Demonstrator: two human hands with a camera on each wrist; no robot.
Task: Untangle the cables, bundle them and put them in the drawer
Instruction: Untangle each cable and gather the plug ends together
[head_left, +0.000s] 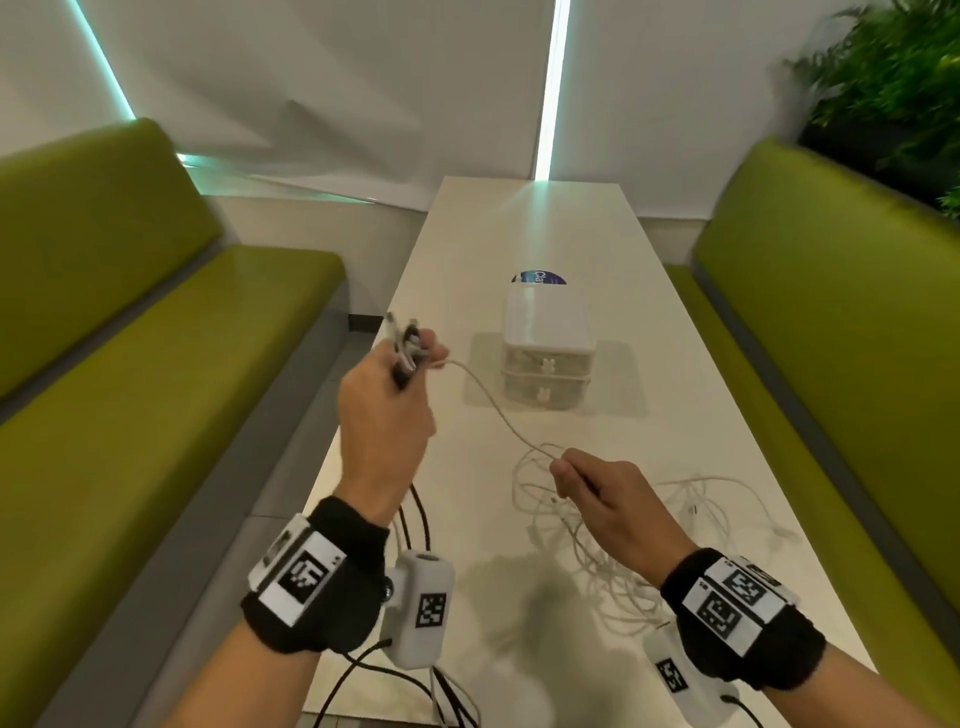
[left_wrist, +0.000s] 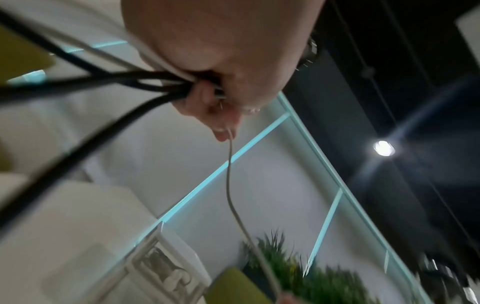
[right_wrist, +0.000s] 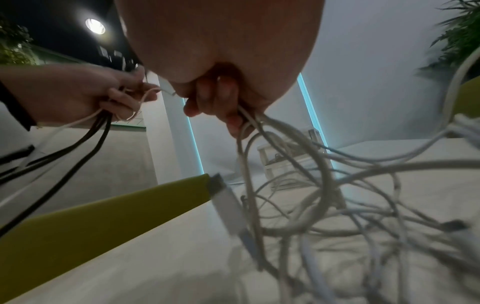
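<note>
My left hand (head_left: 395, 384) is raised over the table's left edge and grips a bunch of cable ends (head_left: 408, 345), black and white. Black cables (left_wrist: 78, 82) hang down from it. One white cable (head_left: 493, 405) runs taut from that hand to my right hand (head_left: 587, 483), which pinches it just above a tangle of white cables (head_left: 597, 530) on the table. In the right wrist view the tangle (right_wrist: 337, 195) spreads below the curled fingers (right_wrist: 215, 98). A small white two-drawer box (head_left: 545, 358) stands mid-table, both drawers closed.
The long white table (head_left: 545, 223) runs between two green benches (head_left: 156, 364) (head_left: 831, 338). A round blue-and-white label (head_left: 537, 278) lies behind the drawer box. Plants (head_left: 893, 78) stand at the far right.
</note>
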